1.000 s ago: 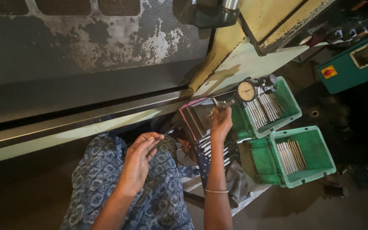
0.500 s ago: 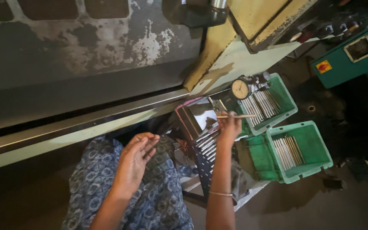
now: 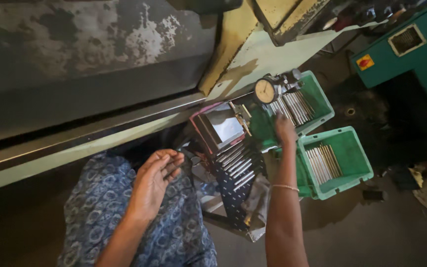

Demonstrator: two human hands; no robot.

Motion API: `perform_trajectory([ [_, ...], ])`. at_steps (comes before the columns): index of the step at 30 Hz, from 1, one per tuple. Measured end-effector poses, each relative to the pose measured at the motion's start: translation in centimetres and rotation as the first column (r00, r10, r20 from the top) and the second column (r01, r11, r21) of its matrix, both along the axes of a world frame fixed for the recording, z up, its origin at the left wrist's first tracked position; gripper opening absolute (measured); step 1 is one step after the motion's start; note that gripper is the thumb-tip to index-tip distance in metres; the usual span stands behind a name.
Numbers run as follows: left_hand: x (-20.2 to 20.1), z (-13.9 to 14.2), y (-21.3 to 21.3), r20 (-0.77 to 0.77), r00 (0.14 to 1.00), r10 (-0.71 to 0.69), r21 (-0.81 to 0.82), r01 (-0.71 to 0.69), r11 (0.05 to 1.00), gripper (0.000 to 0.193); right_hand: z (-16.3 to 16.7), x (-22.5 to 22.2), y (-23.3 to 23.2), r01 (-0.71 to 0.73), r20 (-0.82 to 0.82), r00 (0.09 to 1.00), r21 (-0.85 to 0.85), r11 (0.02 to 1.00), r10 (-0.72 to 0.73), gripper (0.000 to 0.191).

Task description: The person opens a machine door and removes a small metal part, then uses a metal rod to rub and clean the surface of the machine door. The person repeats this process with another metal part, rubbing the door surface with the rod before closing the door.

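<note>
Steel pins (image 3: pixel 235 165) lie on a dark perforated rack, between both hands. Left hand (image 3: pixel 156 180) rests on the lap, fingers (image 3: pixel 174 160) loosely spread, empty. Right hand (image 3: pixel 285 129) reaches below the dial gauge (image 3: pixel 265 91); its grip cannot be told. Green crates (image 3: pixel 354 148) just beyond.

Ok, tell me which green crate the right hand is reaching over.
The farther green crate, the one with the dial gauge at its near corner. The right hand is over its edge; the nearer green crate lies apart, untouched.

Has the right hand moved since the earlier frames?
Yes. The right hand has reached farther out, toward the rear green crate below the dial gauge.
</note>
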State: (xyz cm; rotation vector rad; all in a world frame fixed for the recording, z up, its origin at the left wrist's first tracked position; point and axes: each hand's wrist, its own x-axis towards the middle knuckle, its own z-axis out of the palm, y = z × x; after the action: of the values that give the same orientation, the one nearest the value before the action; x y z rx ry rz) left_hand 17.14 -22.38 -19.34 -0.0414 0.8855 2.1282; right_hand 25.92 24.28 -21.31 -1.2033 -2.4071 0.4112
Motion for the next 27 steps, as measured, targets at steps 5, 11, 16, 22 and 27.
perform_trajectory([
  [5,0.7,-2.6,2.7,-0.074,0.997,-0.024,-0.077,0.018,0.997,0.021,-0.3,-0.2,-1.0,0.173,0.277,0.954,-0.209,0.963,-0.112,0.080],
  [11,2.9,-8.7,9.5,-0.291,0.947,-0.138,-0.127,0.105,0.986,0.023,0.0,-0.6,0.3,0.220,0.401,0.910,-0.246,0.944,-0.107,0.090],
  [16,5.1,-11.8,13.3,-0.370,0.884,-0.285,-0.355,0.149,0.923,0.031,-1.7,1.5,-4.1,0.165,-0.187,0.974,0.213,0.963,-0.126,0.043],
  [22,6.8,-12.0,16.7,-0.541,0.775,-0.327,-0.471,0.043,0.881,0.052,-6.3,4.0,-13.3,0.206,0.020,0.978,-0.258,0.944,-0.208,0.047],
  [27,7.7,-11.4,17.1,-0.517,0.765,-0.384,-0.521,0.075,0.851,0.063,-9.4,2.8,-16.7,0.168,0.179,0.977,-0.295,0.941,-0.119,0.054],
])
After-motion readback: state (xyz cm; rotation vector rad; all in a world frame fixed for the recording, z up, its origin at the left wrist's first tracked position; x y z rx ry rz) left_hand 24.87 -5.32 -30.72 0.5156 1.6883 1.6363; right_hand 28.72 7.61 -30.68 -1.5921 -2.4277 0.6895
